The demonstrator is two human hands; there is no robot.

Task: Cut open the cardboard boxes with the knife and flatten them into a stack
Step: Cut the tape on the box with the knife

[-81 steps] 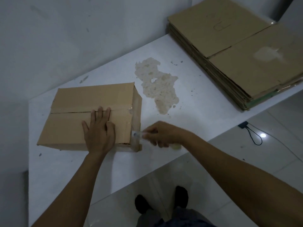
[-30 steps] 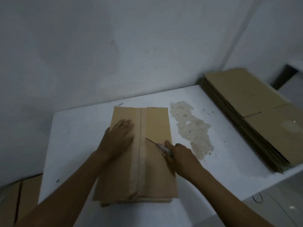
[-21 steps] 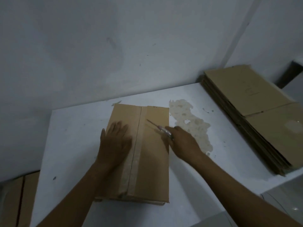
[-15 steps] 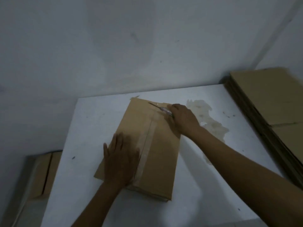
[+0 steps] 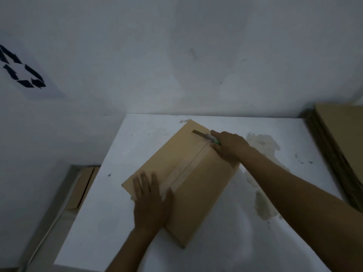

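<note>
Your right hand grips the knife at the far end of the taped seam on the box. Drawn toward you, the blade could skid into your left hand, which presses flat, fingers straight, just beside that seam. The box lies mid-table, the flattened stack far right.

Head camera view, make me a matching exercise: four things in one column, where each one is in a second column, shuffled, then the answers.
Things
1. knife
2. left hand
3. flattened cardboard stack
4. recycling symbol

Places
A. on the wall, upper left
B. pressing flat on the near end of the box
C. at the right end of the table
D. gripped by the right hand at the far end of the taped seam

Pairs: 1-D, 2-B, 3-C, 4-A
</note>
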